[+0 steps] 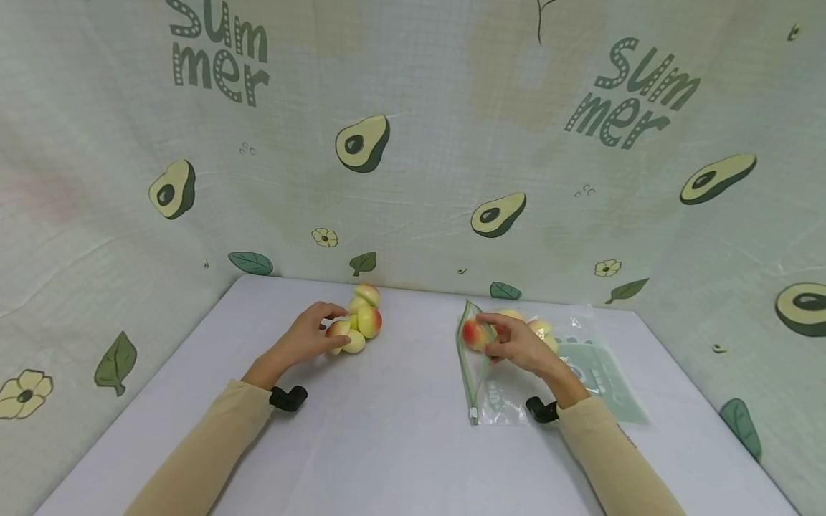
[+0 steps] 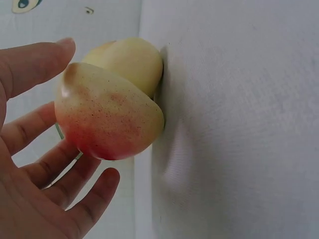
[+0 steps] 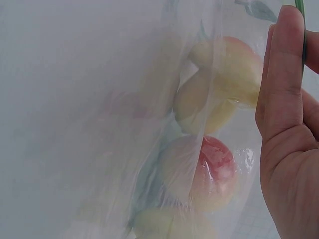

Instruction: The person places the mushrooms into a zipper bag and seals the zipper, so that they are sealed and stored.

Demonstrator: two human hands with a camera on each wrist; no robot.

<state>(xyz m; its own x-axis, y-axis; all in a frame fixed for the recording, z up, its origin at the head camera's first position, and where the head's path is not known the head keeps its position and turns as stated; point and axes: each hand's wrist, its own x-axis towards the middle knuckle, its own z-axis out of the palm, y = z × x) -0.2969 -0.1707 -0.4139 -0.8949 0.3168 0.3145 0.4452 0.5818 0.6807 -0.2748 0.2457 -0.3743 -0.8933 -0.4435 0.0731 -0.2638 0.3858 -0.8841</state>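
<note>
Across white table [image 1: 406, 437]: holding left grip [image 1: 308, 335] loosely spread around peach [image 2: 107, 117]; pinching bag's rim [image 1: 463, 365] with right grip [image 1: 519, 347], likely to keep it gaping.

Your head camera looks forward and down from above the near side of the white table [image 1: 400, 437], standing far enough back to frame both your forearms, the tabletop and the printed cloth [image 1: 426, 136] behind. Your left wrist camera looks out past the fingers of your left hand [image 1: 303, 337], close enough for one piece of fruit [image 2: 107, 117] to loom large; its picture is tipped sideways, with the tabletop on the right. Your right wrist camera looks just as closely past your right hand [image 3: 289, 129] at the clear bag [image 3: 199, 164]. The head view shares that fruit with your left wrist view, and the bag with your right.
</note>
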